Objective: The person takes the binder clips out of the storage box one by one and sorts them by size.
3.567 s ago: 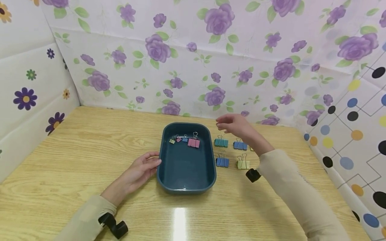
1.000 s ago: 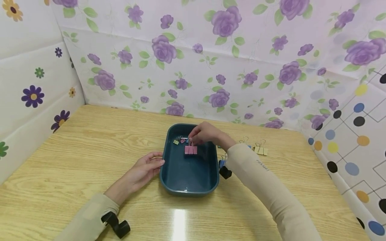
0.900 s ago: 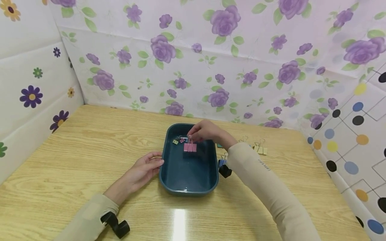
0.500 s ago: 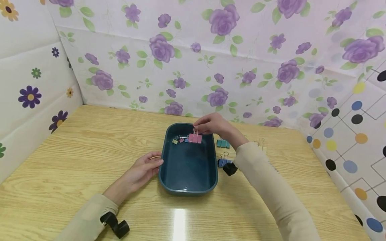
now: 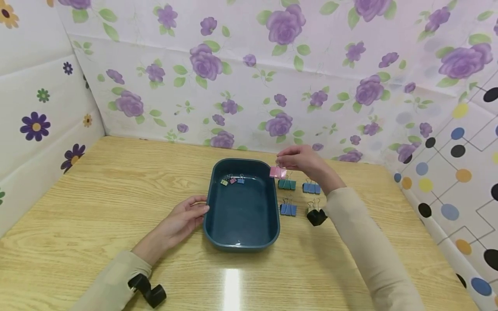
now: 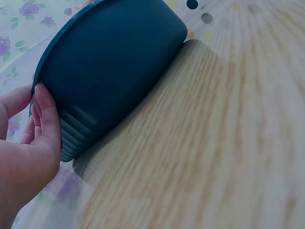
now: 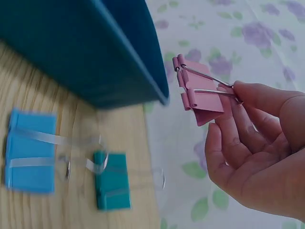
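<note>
table glare | left wrist dim | right wrist: teal clip blurred

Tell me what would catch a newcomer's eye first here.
Probably the dark teal bin, standing on the table with the left hand gripping its left rim. Next, the pink clip, pinched by its wire handles in the right hand near the bin's far right corner. The purple-flowered backdrop behind the table also stands out.
</note>
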{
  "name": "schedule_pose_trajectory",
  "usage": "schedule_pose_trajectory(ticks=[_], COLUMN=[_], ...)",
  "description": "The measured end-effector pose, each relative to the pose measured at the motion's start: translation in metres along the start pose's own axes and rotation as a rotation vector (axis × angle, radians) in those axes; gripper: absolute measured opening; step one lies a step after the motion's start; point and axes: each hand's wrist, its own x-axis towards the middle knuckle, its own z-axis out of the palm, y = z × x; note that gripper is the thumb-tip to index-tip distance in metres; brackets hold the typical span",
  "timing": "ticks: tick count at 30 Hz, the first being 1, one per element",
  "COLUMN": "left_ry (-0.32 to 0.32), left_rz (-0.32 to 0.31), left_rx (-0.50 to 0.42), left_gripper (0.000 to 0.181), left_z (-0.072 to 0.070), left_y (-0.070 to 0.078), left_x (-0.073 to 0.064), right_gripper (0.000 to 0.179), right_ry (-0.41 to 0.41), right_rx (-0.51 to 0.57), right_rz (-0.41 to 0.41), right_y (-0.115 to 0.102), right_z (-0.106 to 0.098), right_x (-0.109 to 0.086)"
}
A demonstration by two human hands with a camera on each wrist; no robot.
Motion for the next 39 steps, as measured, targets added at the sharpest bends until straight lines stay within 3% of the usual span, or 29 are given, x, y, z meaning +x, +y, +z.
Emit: schedule_pose_trajectory(ticks=[10,23,31,39], left_ry=[0.005,0.008,0.006,0.011], left_rz=[-0.009,-0.012,-0.015,-0.019], left_rx=[-0.009,-0.011,-0.019,-0.017], left_gripper=[0.023,0.030,0.028,0.024], left_z=[0.000,0.001,0.002,0.000], left_y=[0.001,0.002,0.002,0.001], left_x=[-0.001,0.001,0.001,-0.001], right_gripper=[0.033,0.038,0.039,0.041], right_ry=[0.074,0.062,0.109,0.093], right_rx=[0.021,-0.065,-0.076,-0.118], right_rz=[0.006,0.051,0.082,0.103], right_y=[0.029,0.063,0.087,0.106], right_z=[-0.036,-0.068,-0.083,-0.088], right_x=[-0.014,-0.047,-0.072,-0.093])
